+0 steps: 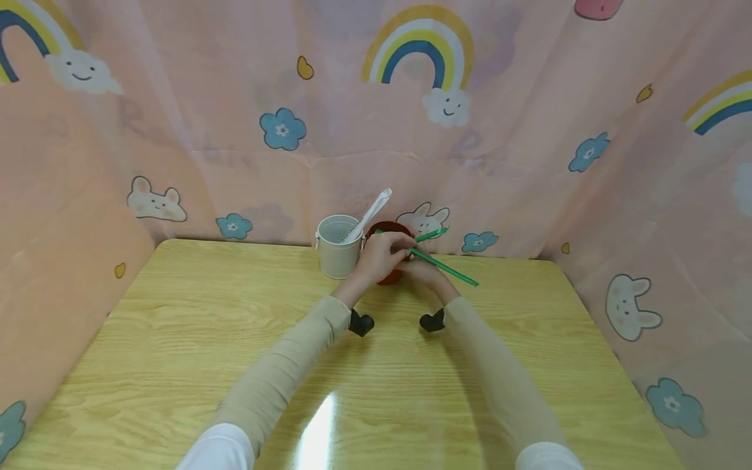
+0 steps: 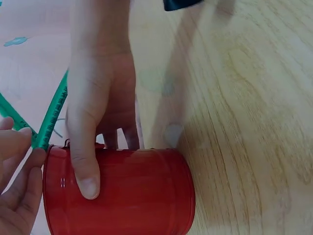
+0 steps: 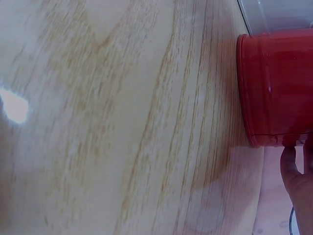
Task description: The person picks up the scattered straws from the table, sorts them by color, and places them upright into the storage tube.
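My left hand (image 1: 378, 258) pinches slim green sticks (image 1: 445, 267) with dark print along them, over the rim of a small red metal bucket (image 2: 142, 191). Two sticks splay apart from its fingers, pointing right in the head view. My right hand (image 1: 424, 271) grips the bucket's side, its thumb (image 2: 88, 171) lying along the red wall. In the right wrist view its fingertips (image 3: 289, 156) touch the bucket. Much of the bucket is hidden behind my hands in the head view, and its inside shows little.
Beside the red bucket, on the left, stands a white bucket (image 1: 339, 261) with a long white wrapped stick (image 1: 370, 214) leaning in it. Both are near the back edge of the wooden table (image 1: 235, 326). A pink printed curtain (image 1: 352, 163) hangs close behind.
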`<state>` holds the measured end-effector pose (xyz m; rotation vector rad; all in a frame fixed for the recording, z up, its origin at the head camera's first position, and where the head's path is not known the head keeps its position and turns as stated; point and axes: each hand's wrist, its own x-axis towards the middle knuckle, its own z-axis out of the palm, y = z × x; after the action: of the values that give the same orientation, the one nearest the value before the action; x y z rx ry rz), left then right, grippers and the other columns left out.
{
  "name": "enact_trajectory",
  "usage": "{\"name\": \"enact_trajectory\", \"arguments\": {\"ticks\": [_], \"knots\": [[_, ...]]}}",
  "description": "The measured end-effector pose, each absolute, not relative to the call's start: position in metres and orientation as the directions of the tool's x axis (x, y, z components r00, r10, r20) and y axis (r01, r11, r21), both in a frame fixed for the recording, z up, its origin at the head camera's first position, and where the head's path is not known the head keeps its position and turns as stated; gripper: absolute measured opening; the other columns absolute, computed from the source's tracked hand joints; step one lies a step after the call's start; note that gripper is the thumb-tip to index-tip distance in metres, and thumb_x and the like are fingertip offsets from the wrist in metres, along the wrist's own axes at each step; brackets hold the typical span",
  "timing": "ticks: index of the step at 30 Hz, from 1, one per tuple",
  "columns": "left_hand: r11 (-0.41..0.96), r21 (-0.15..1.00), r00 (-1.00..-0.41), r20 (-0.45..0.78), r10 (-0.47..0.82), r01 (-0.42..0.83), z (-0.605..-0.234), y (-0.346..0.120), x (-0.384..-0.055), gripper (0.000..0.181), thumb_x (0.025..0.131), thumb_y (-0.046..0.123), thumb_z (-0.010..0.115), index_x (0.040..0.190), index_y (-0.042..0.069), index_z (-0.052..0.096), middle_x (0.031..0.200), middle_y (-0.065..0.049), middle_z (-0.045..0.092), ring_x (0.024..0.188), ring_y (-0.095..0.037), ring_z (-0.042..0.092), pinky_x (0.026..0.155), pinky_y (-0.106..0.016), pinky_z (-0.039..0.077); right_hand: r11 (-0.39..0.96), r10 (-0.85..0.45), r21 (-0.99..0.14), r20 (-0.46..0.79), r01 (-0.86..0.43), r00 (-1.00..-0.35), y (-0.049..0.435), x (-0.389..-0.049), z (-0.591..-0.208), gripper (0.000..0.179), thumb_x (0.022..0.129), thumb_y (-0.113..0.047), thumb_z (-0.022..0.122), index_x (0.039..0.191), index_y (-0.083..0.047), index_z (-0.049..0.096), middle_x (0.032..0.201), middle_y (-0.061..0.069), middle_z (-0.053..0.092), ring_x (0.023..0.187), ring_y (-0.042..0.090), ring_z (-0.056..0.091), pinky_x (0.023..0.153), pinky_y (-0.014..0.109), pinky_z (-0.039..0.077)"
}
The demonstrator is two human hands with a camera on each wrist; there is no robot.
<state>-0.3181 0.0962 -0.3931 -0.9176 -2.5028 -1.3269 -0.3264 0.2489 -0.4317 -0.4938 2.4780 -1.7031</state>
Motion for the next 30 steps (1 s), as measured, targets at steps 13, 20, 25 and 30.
{"name": "enact_trajectory", "arguments": {"ticks": [13, 20, 25, 30], "knots": [[0.634, 0.526, -0.823, 0.313, 0.475, 0.566, -0.3877, 0.1029, -0.3215, 0.03, 0.091, 0.015, 0.066, 0.121, 0.008, 0.068, 0.116, -0.011, 0.067, 0.107, -0.024, 0.064, 0.093, -0.035, 0.053, 0.392, -0.33, -0.871, 0.169, -0.297, -0.929, 0.2477, -0.3249, -0.4297, 0.019, 0.091, -0.001, 0.054, 0.107, 0.003, 0.045, 0.106, 0.008, 0.046, 0.091, 0.011, 0.04, 0.079, 0.02, 0.035], [0.699, 0.436, -0.823, 0.334, 0.459, 0.567, -0.3898, 0.1024, -0.3249, 0.02, 0.09, 0.021, 0.068, 0.106, 0.011, 0.075, 0.1, -0.006, 0.071, 0.1, -0.022, 0.065, 0.09, -0.036, 0.053, 0.308, -0.251, -0.923, 0.155, -0.231, -0.956, 0.2468, -0.3264, -0.432, 0.051, 0.086, 0.001, 0.062, 0.13, 0.007, 0.037, 0.132, 0.02, 0.043, 0.108, 0.012, 0.044, 0.089, 0.019, 0.04], [0.756, 0.372, -0.832, 0.373, 0.41, 0.539, -0.3916, 0.1001, -0.3251, 0.021, 0.092, 0.028, 0.065, 0.098, 0.013, 0.078, 0.093, -0.005, 0.07, 0.094, -0.022, 0.063, 0.085, -0.034, 0.054, 0.262, -0.218, -0.951, 0.106, -0.163, -0.97, 0.2464, -0.3266, -0.4328, 0.066, 0.084, 0.002, 0.067, 0.139, 0.004, 0.031, 0.142, 0.022, 0.036, 0.124, 0.026, 0.039, 0.105, 0.041, 0.04], [0.809, 0.349, -0.863, 0.368, 0.347, 0.474, -0.3917, 0.0986, -0.327, 0.02, 0.092, 0.03, 0.065, 0.095, 0.016, 0.079, 0.095, -0.004, 0.071, 0.1, -0.023, 0.06, 0.085, -0.034, 0.054, 0.274, -0.215, -0.953, 0.072, -0.131, -0.974, 0.2474, -0.3274, -0.4321, 0.075, 0.085, -0.002, 0.068, 0.144, 0.0, 0.021, 0.149, 0.023, 0.027, 0.136, 0.036, 0.028, 0.112, 0.054, 0.031]]}}
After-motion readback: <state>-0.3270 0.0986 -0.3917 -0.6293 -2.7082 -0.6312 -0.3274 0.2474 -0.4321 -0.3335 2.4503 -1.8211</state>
